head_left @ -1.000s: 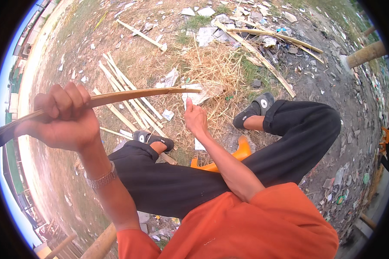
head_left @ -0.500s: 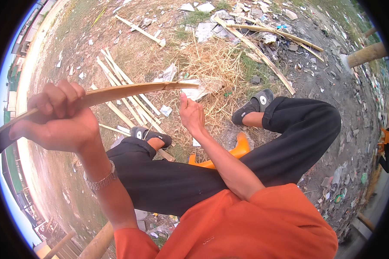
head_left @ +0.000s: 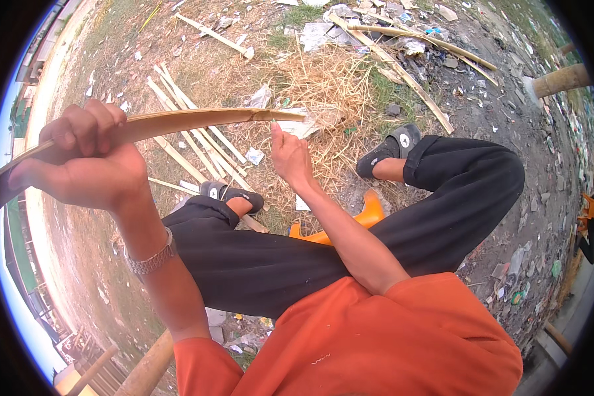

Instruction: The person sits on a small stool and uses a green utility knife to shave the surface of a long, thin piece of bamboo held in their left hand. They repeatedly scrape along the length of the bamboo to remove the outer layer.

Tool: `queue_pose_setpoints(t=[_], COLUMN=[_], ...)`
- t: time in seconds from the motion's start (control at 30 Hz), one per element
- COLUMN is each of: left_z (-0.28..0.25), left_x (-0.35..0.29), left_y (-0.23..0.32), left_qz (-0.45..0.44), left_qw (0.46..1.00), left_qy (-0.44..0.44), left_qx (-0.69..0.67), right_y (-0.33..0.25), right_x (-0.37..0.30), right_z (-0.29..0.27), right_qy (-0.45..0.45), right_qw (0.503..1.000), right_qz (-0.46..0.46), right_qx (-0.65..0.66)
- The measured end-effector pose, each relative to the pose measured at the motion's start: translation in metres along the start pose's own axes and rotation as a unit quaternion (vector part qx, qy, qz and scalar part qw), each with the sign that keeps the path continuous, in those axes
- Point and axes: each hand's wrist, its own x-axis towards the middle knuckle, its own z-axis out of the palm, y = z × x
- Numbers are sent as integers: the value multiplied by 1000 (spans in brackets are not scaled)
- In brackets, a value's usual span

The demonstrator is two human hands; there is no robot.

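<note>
My left hand [head_left: 89,155] is wrapped round a long split bamboo strip [head_left: 185,121], raised at the left. From this fist the strip runs rightward, nearly level, with a notch or node close to its far tip. Below that tip my right hand [head_left: 290,157] is closed, its thumb pointing up near the strip's lower edge. What its fingers hold, if anything, is hidden. Several cut bamboo strips [head_left: 185,105] lie on the ground beyond my left foot.
An orange plastic seat [head_left: 371,210] shows under my legs. Dry straw [head_left: 330,99] covers the ground ahead. Longer bamboo pieces [head_left: 402,72] rest on rubble at the far right. A thick bamboo post [head_left: 561,80] stands at the right edge, and another bamboo pole [head_left: 145,366] is at lower left.
Both hands and the strip sit slightly higher in the picture. My grip on the strip is the same, and the right hand remains close under its tip.
</note>
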Motion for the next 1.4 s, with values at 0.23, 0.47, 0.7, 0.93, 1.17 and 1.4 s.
queue_pose_setpoints(t=[0.23, 0.47, 0.7, 0.93, 1.17, 1.4], left_z=[-9, -1, -2, 1, 0, 9], left_x=[9, 10, 6, 1, -2, -9], left_y=[-6, -4, -5, -8, -8, -6], left_qz=[7, -6, -5, 27, 42, 47], left_qw=[1000, 1000, 1000, 999, 998, 998], left_qy=[6, 4, 2, 8, -32, -30], left_qx=[2, -27, -7, 21, 25, 7], right_y=[-5, 71, -2, -24, -17, -27], right_x=[-6, 9, 13, -4, -1, -7], right_z=[-7, 13, -27, -8, 0, -10], right_qy=[-32, -69, -2, 24, -14, -39], right_qw=[999, 975, 995, 996, 998, 997], right_qz=[43, 205, 68, -40, 6, 21], right_qx=[7, -47, 67, 79, 58, 64])
